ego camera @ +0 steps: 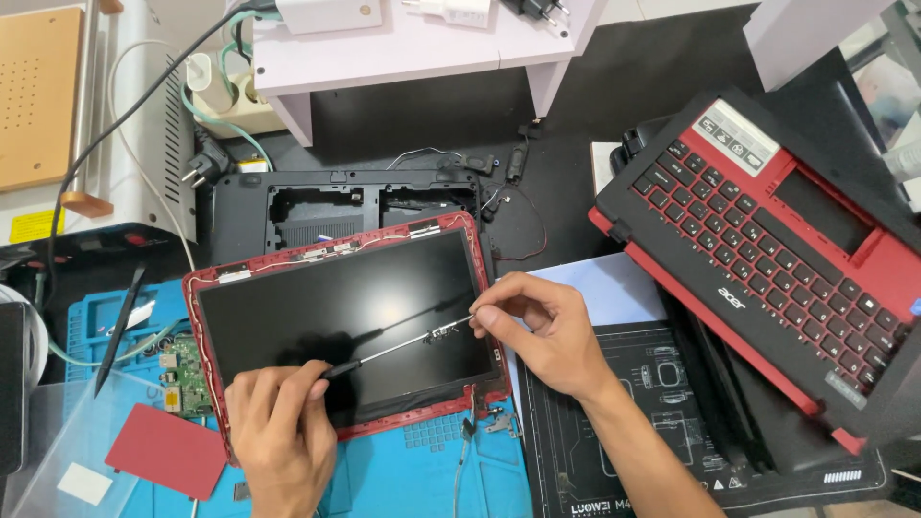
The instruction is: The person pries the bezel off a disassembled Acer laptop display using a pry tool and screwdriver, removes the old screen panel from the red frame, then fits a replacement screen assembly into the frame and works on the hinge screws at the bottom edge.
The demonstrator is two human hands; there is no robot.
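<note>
A laptop screen panel (317, 288) in a red lid frame (331, 247) lies face up in front of me. My left hand (278, 432) grips the dark handle of a thin screwdriver (398, 347) at the panel's lower edge. The shaft runs up and right across the glass. My right hand (542, 331) pinches the shaft's tip end with thumb and forefinger, near the panel's right side. A small metal part sits on the shaft close to those fingers.
A black laptop base shell (240, 206) lies behind the panel. A red keyboard deck (767, 240) leans at the right. Blue work mat (422, 475), a green circuit board (187, 379), a red card (163, 449), black tweezers (120, 331) and a power strip (245, 105) surround it.
</note>
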